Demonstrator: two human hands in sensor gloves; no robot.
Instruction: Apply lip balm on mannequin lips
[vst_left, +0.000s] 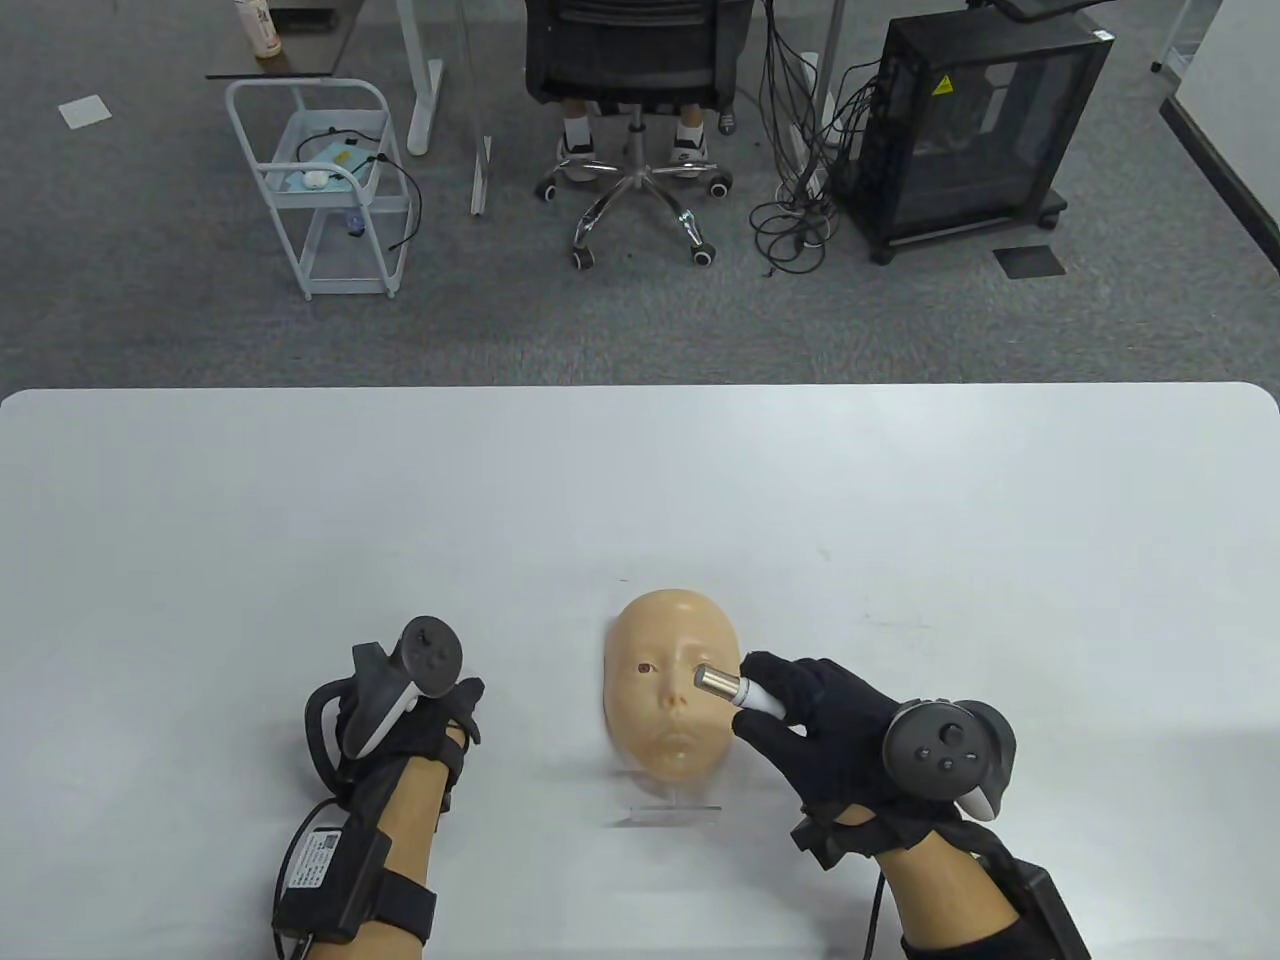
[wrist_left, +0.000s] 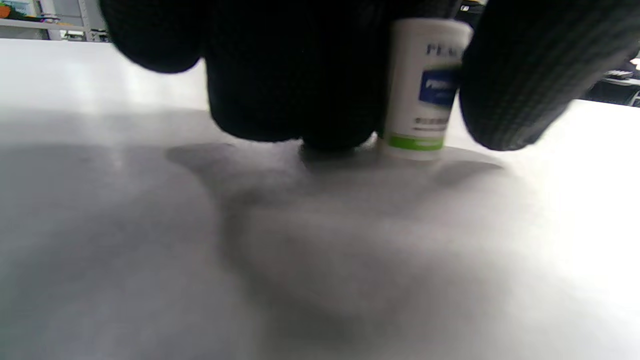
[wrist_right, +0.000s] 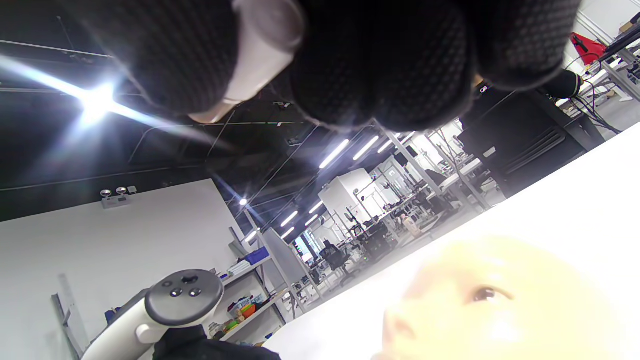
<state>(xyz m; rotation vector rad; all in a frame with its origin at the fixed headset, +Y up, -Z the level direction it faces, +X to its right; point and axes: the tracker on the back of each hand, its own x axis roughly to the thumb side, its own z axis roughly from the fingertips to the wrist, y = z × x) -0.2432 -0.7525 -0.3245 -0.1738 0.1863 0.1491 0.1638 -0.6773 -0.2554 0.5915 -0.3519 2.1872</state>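
1. The right hand (vst_left: 840, 735) holds the uncapped lip balm tube (vst_left: 738, 691) in its grip, tip over the cheek of the mannequin face (vst_left: 668, 700) standing on the desk (vst_left: 640, 480).
2. The left hand (vst_left: 420, 715) pinches the cap (wrist_left: 425, 90) upright on the desk.
3. The step looks like approach; next, lowering the tip to the lips (vst_left: 680, 744).
4. Count: one face, one tube, one cap.

The right hand (vst_left: 840, 735) reached in from the lower right, its gloved fingers (vst_left: 775, 690) curled in a pinch, forearm angled inward. The left hand (vst_left: 420, 715) rested knuckles-up low at the left, fingers (wrist_left: 295, 75) bunched downward.
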